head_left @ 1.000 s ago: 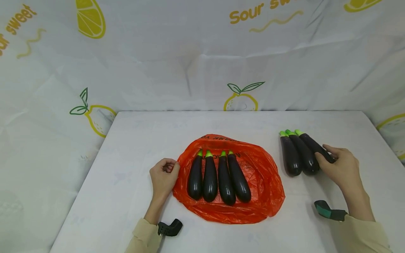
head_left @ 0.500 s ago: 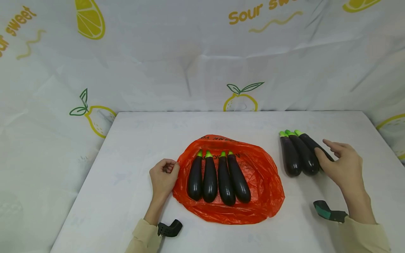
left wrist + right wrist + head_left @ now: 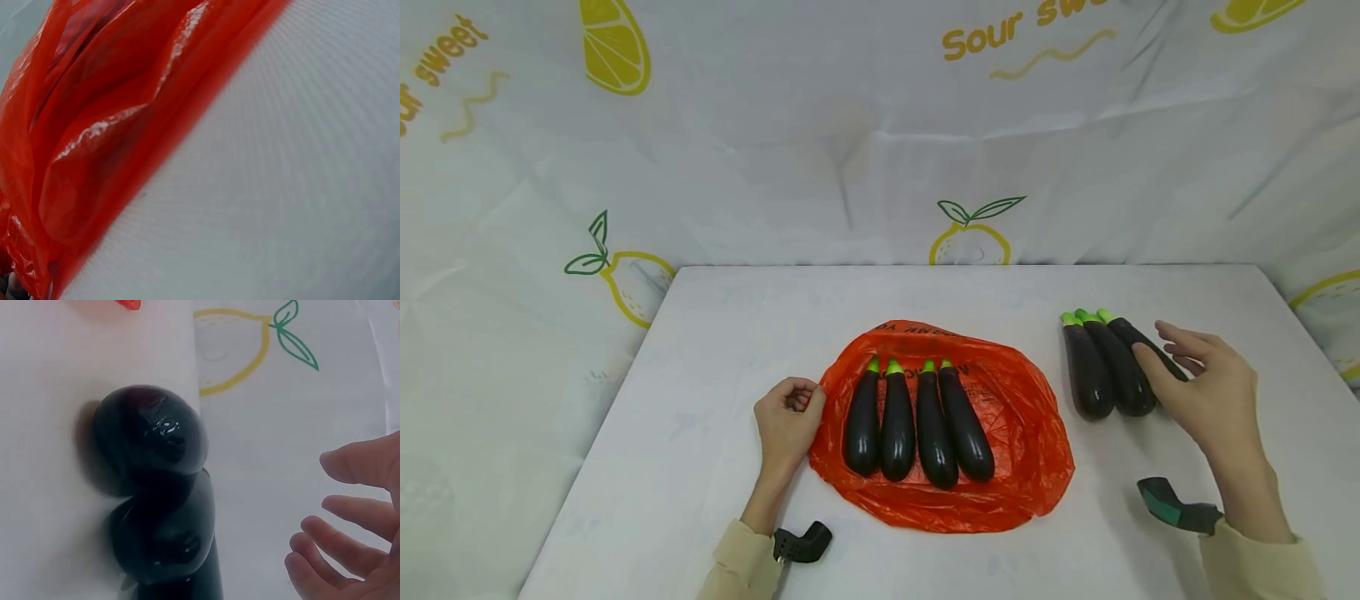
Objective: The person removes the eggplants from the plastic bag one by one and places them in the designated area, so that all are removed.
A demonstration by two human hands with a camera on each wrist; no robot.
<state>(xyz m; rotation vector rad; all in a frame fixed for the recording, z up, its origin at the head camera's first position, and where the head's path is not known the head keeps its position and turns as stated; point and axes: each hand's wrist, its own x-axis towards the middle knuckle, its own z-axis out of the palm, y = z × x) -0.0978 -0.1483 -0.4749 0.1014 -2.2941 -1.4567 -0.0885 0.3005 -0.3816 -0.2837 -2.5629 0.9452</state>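
Observation:
A red plastic bag (image 3: 1033, 437) lies flattened on the table, with several dark eggplants (image 3: 897, 425) side by side on it, green stem ends pointing away. My left hand (image 3: 788, 421) pinches the bag's left edge; in the left wrist view red folds (image 3: 125, 125) rise off the table, and little of the hand shows. Right of the bag, three more eggplants (image 3: 1088, 375) rest close together. Over the rightmost one hovers my right hand (image 3: 1213, 400), thumb and fingers spread with nothing between them. In the right wrist view, the eggplants' rounded ends (image 3: 150, 440) are apart from the fingers.
The white table (image 3: 700, 350) ends at a back edge against a pale cloth (image 3: 760, 183) printed with lemons and lettering. Black wrist-worn devices, one on the left wrist (image 3: 803, 542) and one on the right (image 3: 1176, 506), jut out over the table.
A second ago my right hand held the rightmost eggplant; it has let go, its fingers have spread, and it has lifted slightly up and left. The left hand and bag stay put.

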